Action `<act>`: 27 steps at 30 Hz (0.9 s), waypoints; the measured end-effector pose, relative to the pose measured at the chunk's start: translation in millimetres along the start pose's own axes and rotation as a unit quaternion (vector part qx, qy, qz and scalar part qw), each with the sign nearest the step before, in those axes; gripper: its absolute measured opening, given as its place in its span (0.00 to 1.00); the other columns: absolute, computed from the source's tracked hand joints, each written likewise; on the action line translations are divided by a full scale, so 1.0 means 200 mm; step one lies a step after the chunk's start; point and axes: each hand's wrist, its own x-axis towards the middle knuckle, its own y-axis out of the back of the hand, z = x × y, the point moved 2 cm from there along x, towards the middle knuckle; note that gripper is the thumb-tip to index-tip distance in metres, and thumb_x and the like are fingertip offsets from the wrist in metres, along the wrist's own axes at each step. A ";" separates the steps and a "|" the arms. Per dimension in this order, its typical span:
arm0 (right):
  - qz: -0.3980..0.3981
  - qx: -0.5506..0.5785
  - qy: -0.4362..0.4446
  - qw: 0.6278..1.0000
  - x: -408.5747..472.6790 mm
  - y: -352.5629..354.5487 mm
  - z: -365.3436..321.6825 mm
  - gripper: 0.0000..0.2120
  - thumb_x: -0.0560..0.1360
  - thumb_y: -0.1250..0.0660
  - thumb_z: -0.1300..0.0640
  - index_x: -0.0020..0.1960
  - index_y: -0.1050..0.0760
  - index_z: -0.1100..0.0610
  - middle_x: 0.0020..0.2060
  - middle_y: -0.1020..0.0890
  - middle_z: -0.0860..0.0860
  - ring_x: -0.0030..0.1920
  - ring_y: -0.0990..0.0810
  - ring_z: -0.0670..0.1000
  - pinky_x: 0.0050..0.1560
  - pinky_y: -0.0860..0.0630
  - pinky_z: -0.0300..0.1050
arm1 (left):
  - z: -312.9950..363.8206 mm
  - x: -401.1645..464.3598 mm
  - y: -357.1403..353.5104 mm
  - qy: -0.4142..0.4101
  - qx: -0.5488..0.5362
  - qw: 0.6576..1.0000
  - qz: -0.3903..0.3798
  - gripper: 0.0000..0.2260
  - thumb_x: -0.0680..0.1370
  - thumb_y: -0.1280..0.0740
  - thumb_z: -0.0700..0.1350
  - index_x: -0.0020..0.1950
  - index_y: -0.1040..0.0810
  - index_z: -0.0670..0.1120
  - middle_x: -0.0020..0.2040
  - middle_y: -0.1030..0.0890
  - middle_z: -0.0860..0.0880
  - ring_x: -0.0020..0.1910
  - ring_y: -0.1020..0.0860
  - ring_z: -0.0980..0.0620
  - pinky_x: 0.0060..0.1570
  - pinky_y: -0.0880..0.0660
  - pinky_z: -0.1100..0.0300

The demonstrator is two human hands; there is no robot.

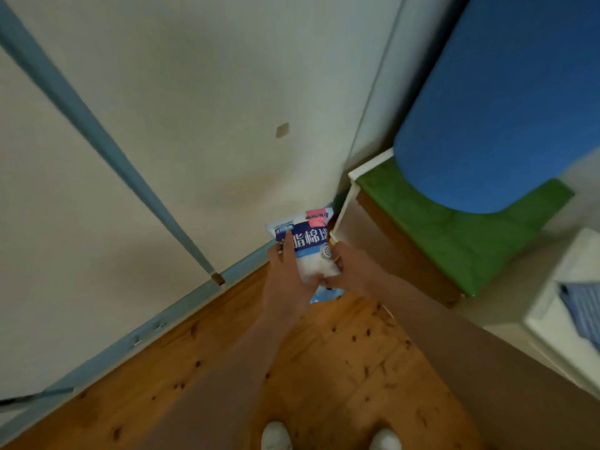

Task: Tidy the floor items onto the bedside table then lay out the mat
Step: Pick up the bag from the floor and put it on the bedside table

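Note:
A blue-and-white plastic bag of cotton balls [308, 246] is held up in front of the wall, above the wooden floor. My left hand [285, 280] grips its left side with the thumb across the front. My right hand [349, 271] grips its right lower edge. To the right stands the bedside table [354, 177], white-framed with brown wood sides. A green cushion [454, 241] lies on its top, and a rolled blue mat [506, 118] stands on that.
A wooden floor [341, 352] stretches below, with my two white shoes at the bottom edge. The pale wall has a blue skirting board [181, 306] and a slanted blue pole [97, 131]. A white surface with blue striped cloth [581, 310] is at the right.

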 end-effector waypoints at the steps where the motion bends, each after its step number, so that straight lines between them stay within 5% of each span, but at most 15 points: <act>1: 0.011 0.007 0.003 1.000 -0.04 0.07 0.04 0.27 0.71 0.28 0.56 0.66 0.34 0.61 0.57 0.22 0.56 0.58 0.23 0.56 0.46 0.34 0.38 | 0.08 -0.01 -0.03 -0.012 0.000 1.000 -0.003 0.42 0.72 0.29 0.48 0.77 0.53 0.45 0.71 0.40 0.41 0.68 0.33 0.44 0.65 0.31 0.54; 4: 0.057 0.021 0.003 0.998 -0.21 0.33 0.20 0.23 0.70 0.28 0.58 0.62 0.29 0.61 0.54 0.20 0.55 0.53 0.22 0.53 0.40 0.32 0.35 | 0.38 -0.03 -0.15 -0.064 -0.001 0.998 -0.019 0.42 0.72 0.28 0.49 0.77 0.51 0.46 0.70 0.38 0.41 0.66 0.32 0.46 0.62 0.29 0.56; 15: 0.199 0.097 -0.111 0.969 -0.97 1.08 1.08 0.23 0.69 0.27 0.57 0.60 0.30 0.62 0.56 0.21 0.58 0.48 0.25 0.52 0.44 0.33 0.39 | 1.52 -0.34 -0.86 -0.204 0.056 0.972 -0.100 0.41 0.73 0.29 0.48 0.77 0.52 0.49 0.70 0.40 0.43 0.67 0.31 0.45 0.63 0.29 0.53; 18: 0.232 0.104 -0.134 0.958 -1.18 1.25 1.32 0.24 0.70 0.27 0.56 0.62 0.31 0.62 0.57 0.22 0.57 0.55 0.23 0.56 0.40 0.34 0.38 | 1.80 -0.45 -1.09 -0.234 0.063 0.963 -0.121 0.41 0.73 0.29 0.47 0.77 0.52 0.48 0.71 0.40 0.43 0.67 0.31 0.47 0.63 0.29 0.56; 27: 0.278 0.141 -0.202 0.928 -1.53 1.43 1.91 0.25 0.70 0.28 0.53 0.61 0.33 0.61 0.57 0.22 0.58 0.55 0.23 0.57 0.49 0.27 0.47 | 2.21 -0.64 -1.65 -0.293 0.086 0.936 -0.175 0.42 0.72 0.28 0.48 0.77 0.53 0.49 0.70 0.40 0.44 0.67 0.32 0.48 0.65 0.28 0.55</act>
